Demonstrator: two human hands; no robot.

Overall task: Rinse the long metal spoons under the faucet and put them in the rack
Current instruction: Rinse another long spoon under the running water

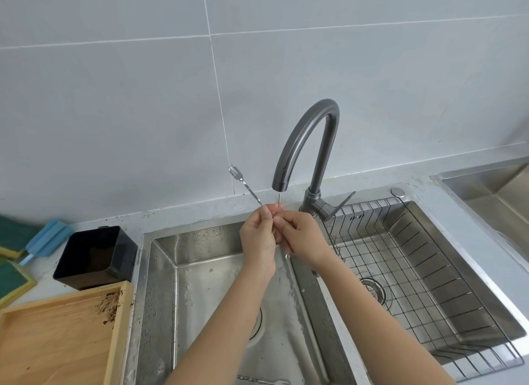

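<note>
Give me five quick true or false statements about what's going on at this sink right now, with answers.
1. Both hands meet under the faucet spout. True.
2. The left hand holds a long metal utensil. True.
3. The wire rack sits in the left basin. False: it sits in the right basin.
4. The black container stands right of the sink. False: it stands left of it.
5. The wooden tray has dark crumbs. True.

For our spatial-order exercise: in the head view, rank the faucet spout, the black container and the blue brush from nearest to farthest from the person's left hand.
1. Faucet spout: just above and to the right of the left hand.
2. Black container: on the counter, left of the sink.
3. Blue brush: farther left, beyond the container.
</note>
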